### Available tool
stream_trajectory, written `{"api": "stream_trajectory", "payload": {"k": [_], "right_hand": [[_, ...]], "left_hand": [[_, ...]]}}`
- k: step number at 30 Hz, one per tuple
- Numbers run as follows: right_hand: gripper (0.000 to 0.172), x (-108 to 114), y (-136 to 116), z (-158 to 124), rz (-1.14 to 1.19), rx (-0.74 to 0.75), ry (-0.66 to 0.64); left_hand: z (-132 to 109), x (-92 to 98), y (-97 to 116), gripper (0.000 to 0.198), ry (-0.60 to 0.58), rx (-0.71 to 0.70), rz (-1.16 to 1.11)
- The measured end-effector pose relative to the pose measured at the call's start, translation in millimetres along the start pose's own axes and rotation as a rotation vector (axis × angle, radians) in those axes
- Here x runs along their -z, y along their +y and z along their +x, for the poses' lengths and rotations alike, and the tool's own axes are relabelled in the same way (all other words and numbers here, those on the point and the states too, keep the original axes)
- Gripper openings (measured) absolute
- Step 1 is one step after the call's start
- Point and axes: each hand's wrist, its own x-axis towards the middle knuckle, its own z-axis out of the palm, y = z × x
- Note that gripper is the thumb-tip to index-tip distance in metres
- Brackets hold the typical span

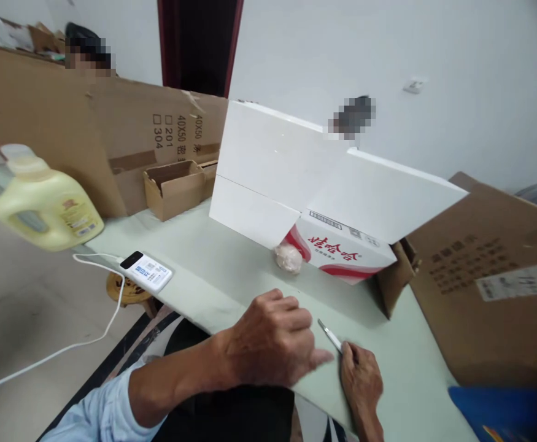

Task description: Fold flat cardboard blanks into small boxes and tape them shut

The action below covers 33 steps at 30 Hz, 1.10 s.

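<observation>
My left hand (275, 339) hovers over the near edge of the table, back of the hand up. Its fingers are curled in and the thumb sticks out to the right; no object shows in it, though the palm is hidden. To its right, my right hand (361, 376) rests by the table surface. Between thumb and fingers it grips a slim white-handled tool (331, 336) with a narrow metal tip, which points away and to the left. Beyond both hands, a pale, rounded lump (289, 259) that looks wrapped in clear film lies on the table (231, 279).
A white-and-red carton (346, 248) and white panels (272, 153) stand behind the lump. Small cardboard box (176, 190), yellow jug (47, 202) and white corded device (147, 271) are at left. Large cardboard (493, 294) and a blue object (502, 411) stand right. People's heads show beyond.
</observation>
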Motion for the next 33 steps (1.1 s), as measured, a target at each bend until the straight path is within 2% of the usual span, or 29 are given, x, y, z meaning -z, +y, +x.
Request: {"api": "stream_trajectory", "payload": {"k": [3,6,9,13,16,19,22,26,29,33], "right_hand": [[0.06,-3,5,1,0.037,0.008,0.018],[0.054,-5,9,1,0.049,0.02,0.024],[0.048,-6,12,3,0.057,0.023,0.036],[0.044,-7,15,5,0.064,0.033,0.05],[0.043,-8,17,6,0.078,0.05,0.057],[0.044,-8,18,6,0.078,0.057,0.061],[0.049,-6,17,4,0.071,0.066,0.05],[0.056,-3,13,4,0.082,0.065,0.035],[0.062,-3,10,4,0.078,0.051,0.037],[0.074,-3,10,5,0.074,0.075,0.03]], "left_hand": [[-24,-20.6,-43,0.043,-0.045,0.19,0.121],[-36,-16.8,-98,0.042,-0.047,0.384,0.23],[-41,6.8,-154,0.041,-0.023,0.58,0.343],[-43,50.4,-223,0.024,0.022,0.806,0.472],[-43,81.7,-271,0.028,0.077,0.948,0.561],[-45,104.5,-309,0.037,0.072,1.043,0.597],[-55,114.8,-333,0.031,0.005,1.112,0.588],[-70,114.0,-347,0.015,-0.074,1.128,0.572],[-78,110.9,-346,0.012,-0.049,1.114,0.582],[-93,106.8,-321,0.035,0.057,1.003,0.546]]}}
